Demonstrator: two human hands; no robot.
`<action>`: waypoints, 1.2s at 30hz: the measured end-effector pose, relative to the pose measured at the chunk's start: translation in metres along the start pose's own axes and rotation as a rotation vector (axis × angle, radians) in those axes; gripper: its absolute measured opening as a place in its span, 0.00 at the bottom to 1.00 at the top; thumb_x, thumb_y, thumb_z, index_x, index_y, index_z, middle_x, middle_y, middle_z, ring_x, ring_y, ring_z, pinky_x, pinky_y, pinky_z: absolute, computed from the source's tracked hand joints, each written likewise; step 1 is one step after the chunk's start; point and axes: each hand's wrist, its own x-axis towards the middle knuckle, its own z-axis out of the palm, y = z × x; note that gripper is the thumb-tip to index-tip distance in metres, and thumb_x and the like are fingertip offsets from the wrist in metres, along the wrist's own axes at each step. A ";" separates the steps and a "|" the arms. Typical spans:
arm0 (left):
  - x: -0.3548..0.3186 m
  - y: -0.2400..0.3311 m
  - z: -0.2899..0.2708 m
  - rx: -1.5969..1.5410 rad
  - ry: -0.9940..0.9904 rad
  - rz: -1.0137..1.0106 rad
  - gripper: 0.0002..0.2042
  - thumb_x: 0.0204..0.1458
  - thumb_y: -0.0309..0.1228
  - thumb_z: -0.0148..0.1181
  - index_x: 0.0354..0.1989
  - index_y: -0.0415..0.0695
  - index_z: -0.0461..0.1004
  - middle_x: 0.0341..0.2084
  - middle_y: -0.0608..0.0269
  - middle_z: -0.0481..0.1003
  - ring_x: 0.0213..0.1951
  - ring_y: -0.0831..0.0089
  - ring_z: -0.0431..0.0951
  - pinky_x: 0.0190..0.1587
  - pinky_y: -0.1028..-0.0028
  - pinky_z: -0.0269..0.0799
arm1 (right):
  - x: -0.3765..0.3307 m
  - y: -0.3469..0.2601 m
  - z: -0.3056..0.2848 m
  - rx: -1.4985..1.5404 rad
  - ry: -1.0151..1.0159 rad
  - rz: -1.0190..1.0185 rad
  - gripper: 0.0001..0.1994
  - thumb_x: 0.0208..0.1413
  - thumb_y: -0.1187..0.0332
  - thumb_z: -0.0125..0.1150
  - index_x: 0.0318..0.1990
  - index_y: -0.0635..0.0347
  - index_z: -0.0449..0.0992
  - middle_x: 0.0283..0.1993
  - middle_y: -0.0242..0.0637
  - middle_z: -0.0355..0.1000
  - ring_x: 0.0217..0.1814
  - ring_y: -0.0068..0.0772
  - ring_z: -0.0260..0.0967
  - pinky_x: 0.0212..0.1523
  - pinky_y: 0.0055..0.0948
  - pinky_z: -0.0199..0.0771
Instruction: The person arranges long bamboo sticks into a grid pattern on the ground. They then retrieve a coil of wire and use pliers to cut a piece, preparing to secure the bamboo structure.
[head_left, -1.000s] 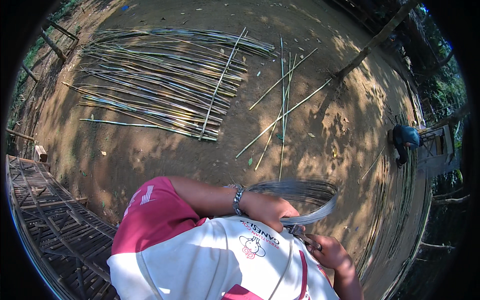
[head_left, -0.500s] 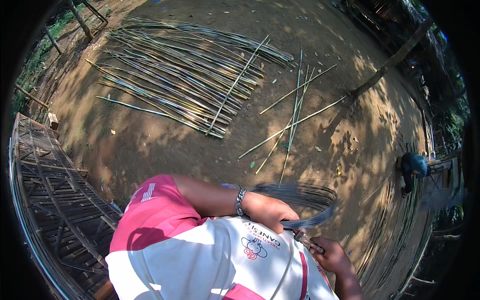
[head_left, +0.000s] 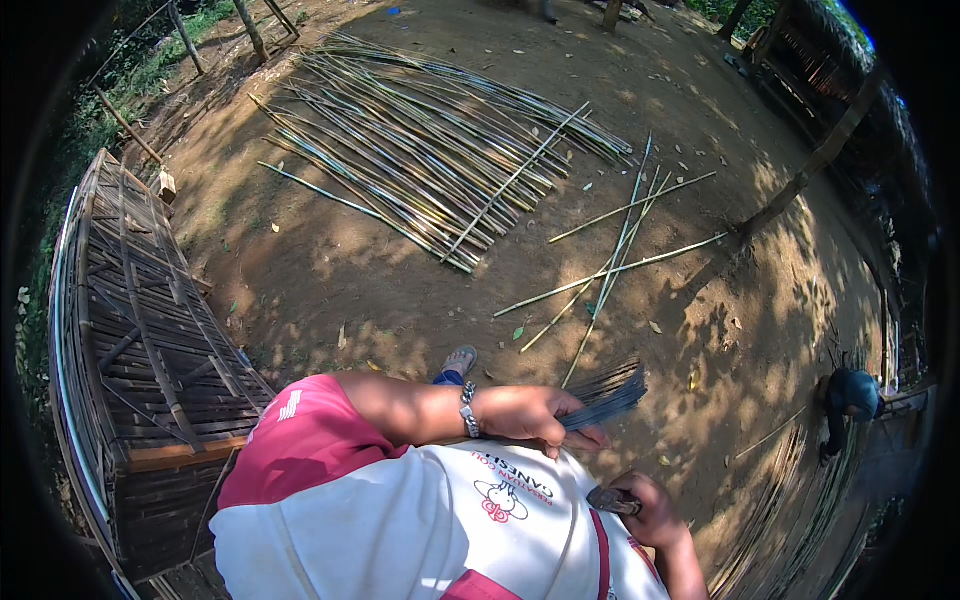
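A bundle of thin dark wire (head_left: 610, 398) is gripped in my left hand (head_left: 535, 415), in front of my chest. Its strands fan out to the right, past my fingers. My right hand (head_left: 650, 510) is closed around rusty pincers (head_left: 612, 501), lower and further right, near the side of my shirt. The pincers' head points left and stands apart from the wire. My fingers partly cover the handles.
Many poles (head_left: 430, 150) lie side by side on the dirt ahead, with one crosspiece (head_left: 515, 182) over them. Several loose poles (head_left: 610, 272) cross nearby. A slatted bamboo structure (head_left: 150, 330) stands at left. At far right, a person (head_left: 850, 400) bends beside more poles (head_left: 765, 500).
My right hand has drawn the pincers down, away from the wire. The wire loop now shows as a shorter fan of strands. My view has shifted, and my foot has come into sight.
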 end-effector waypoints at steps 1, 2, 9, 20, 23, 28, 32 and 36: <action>-0.004 -0.001 0.006 -0.030 0.036 0.017 0.26 0.47 0.20 0.52 0.60 0.33 0.67 0.59 0.50 0.70 0.60 0.72 0.72 0.44 0.78 0.75 | 0.005 0.003 0.002 -0.008 0.065 -0.076 0.14 0.44 0.81 0.61 0.41 0.62 0.74 0.38 0.45 0.73 0.47 0.41 0.73 0.46 0.34 0.72; -0.010 0.001 0.013 0.046 0.086 0.028 0.26 0.47 0.19 0.51 0.60 0.32 0.66 0.58 0.49 0.70 0.62 0.69 0.70 0.44 0.78 0.76 | 0.010 0.007 0.006 -0.013 0.125 -0.151 0.12 0.45 0.81 0.62 0.39 0.61 0.73 0.37 0.44 0.73 0.49 0.41 0.72 0.47 0.35 0.72; -0.033 -0.017 0.030 -0.073 0.109 0.093 0.31 0.43 0.11 0.51 0.62 0.29 0.63 0.61 0.45 0.67 0.66 0.62 0.65 0.57 0.75 0.70 | 0.056 0.024 0.049 0.377 0.163 0.104 0.08 0.52 0.74 0.65 0.39 0.63 0.74 0.35 0.37 0.74 0.43 0.29 0.72 0.45 0.30 0.72; -0.144 0.022 0.005 0.427 1.043 0.113 0.14 0.64 0.37 0.53 0.48 0.40 0.75 0.24 0.74 0.69 0.20 0.87 0.63 0.23 0.83 0.61 | 0.072 0.077 0.018 0.025 0.319 0.178 0.13 0.56 0.63 0.64 0.43 0.60 0.75 0.29 0.40 0.75 0.30 0.31 0.73 0.35 0.33 0.71; -0.194 0.017 -0.026 0.608 1.333 0.190 0.16 0.64 0.43 0.53 0.38 0.41 0.75 0.21 0.74 0.65 0.21 0.85 0.62 0.22 0.80 0.57 | 0.060 0.093 -0.009 -0.052 0.388 0.316 0.11 0.57 0.67 0.63 0.45 0.61 0.74 0.30 0.39 0.76 0.31 0.30 0.74 0.36 0.33 0.73; -0.218 0.005 -0.038 0.840 1.612 0.058 0.15 0.60 0.38 0.55 0.38 0.36 0.75 0.22 0.63 0.72 0.28 0.70 0.72 0.34 0.68 0.67 | 0.021 0.144 -0.045 0.173 0.588 0.475 0.09 0.59 0.73 0.58 0.45 0.62 0.71 0.30 0.36 0.74 0.29 0.25 0.73 0.32 0.28 0.74; -0.225 -0.045 -0.075 0.954 1.712 -0.071 0.14 0.56 0.31 0.54 0.48 0.36 0.75 0.36 0.39 0.78 0.44 0.44 0.77 0.49 0.58 0.69 | -0.001 0.148 -0.063 0.263 0.695 0.517 0.08 0.61 0.73 0.55 0.46 0.62 0.69 0.30 0.35 0.71 0.26 0.25 0.70 0.28 0.26 0.72; -0.243 -0.139 -0.144 0.882 2.014 -0.222 0.16 0.55 0.32 0.55 0.50 0.37 0.75 0.40 0.38 0.77 0.46 0.46 0.77 0.51 0.57 0.70 | -0.015 0.132 -0.072 0.492 0.728 0.534 0.10 0.62 0.71 0.55 0.48 0.60 0.68 0.31 0.36 0.71 0.27 0.28 0.71 0.27 0.28 0.74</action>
